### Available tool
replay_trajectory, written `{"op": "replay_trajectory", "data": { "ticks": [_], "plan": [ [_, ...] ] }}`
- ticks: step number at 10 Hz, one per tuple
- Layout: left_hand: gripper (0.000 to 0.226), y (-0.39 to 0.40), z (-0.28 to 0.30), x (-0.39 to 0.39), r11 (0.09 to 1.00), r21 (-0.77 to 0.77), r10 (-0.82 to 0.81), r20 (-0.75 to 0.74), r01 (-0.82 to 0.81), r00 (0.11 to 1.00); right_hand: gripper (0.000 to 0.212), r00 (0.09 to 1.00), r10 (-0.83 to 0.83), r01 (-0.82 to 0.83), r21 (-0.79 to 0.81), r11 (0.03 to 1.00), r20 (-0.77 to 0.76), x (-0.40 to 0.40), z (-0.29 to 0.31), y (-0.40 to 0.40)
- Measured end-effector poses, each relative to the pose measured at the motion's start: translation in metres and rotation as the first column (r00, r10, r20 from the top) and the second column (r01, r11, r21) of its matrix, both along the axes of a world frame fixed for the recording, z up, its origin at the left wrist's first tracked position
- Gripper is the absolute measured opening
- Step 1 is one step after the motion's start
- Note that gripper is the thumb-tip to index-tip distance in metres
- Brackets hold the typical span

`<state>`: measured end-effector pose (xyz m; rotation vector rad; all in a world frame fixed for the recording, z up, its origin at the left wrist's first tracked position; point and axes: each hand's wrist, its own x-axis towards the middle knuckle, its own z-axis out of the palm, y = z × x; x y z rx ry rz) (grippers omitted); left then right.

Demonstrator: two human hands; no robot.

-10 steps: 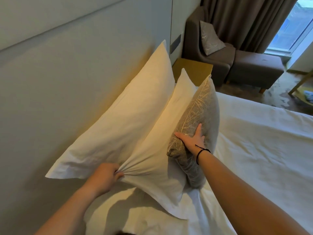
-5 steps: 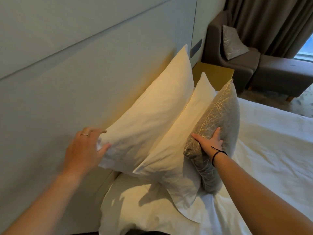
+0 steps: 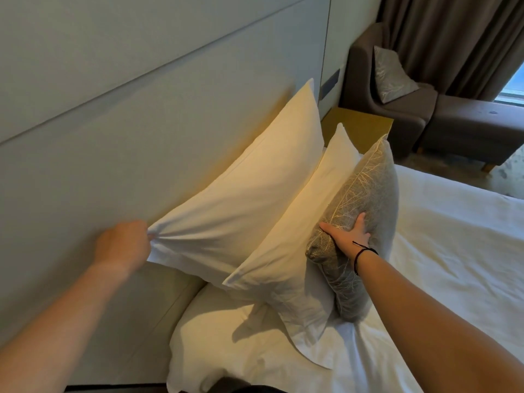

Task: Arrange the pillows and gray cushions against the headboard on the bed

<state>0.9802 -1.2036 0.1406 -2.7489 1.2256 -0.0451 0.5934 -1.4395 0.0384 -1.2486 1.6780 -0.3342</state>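
Two white pillows stand on edge on the bed [image 3: 453, 251]. The back pillow [image 3: 249, 194] leans on the padded headboard [image 3: 113, 151]. The front pillow [image 3: 306, 231] leans on the back one. A gray cushion [image 3: 365, 199] with a pale branch pattern stands against the front pillow. My left hand [image 3: 122, 245] pinches the near corner of the back pillow. Flat on the cushion's face lies my right hand [image 3: 348, 234], fingers spread, a black band on its wrist.
A brown armchair [image 3: 402, 114] at the back right holds a second gray cushion [image 3: 392, 75], with a footstool [image 3: 476, 126] beside it. A yellow bedside table [image 3: 365, 129] stands behind the pillows. Dark curtains [image 3: 442, 38] hang beyond. Rumpled white bedding lies near me.
My left hand let go of the front pillow's corner, rose to the headboard, and now grips the back pillow's corner. My right hand stays pressed on the cushion.
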Motion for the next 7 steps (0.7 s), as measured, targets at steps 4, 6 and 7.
{"op": "replay_trajectory", "data": {
  "ticks": [4,6,7],
  "plan": [
    [0.052,-0.032,-0.044,-0.154,0.977,-0.006,-0.201,-0.352,0.213,0.914,0.121,0.972,0.059,-0.061,0.005,0.998,0.227,-0.033,0.000,0.001],
    [0.043,-0.047,-0.067,-0.212,0.952,-0.081,-0.304,-0.374,0.296,0.876,0.095,0.926,0.064,-0.092,0.058,0.994,0.373,-0.069,0.011,0.018],
    [0.038,-0.055,-0.066,-0.225,0.934,-0.163,-0.358,-0.389,0.319,0.849,0.074,0.908,0.076,-0.117,0.077,0.990,0.411,-0.089,0.022,0.042]
  ]
}}
